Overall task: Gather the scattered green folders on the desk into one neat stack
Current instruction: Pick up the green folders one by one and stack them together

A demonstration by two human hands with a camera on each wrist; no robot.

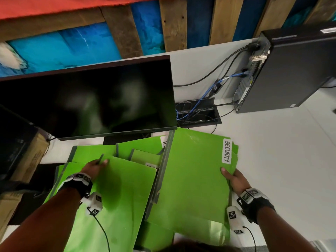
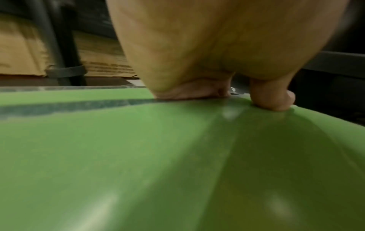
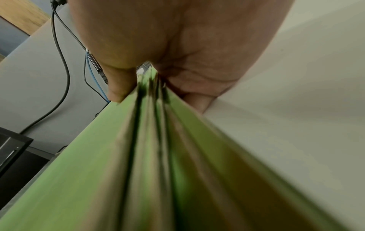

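The right hand [image 1: 236, 180] pinches the SECURITY-labelled folder bundle [image 1: 196, 171] (several layers), while the left hand [image 1: 94, 169] grips another green folder [image 1: 118, 197].

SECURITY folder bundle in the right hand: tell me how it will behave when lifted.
The SECURITY folder bundle probably flexes: its sheets fan apart beyond the right hand. Glossy covers may slide against each other. Likely light, as a thumb-and-finger pinch holds it.
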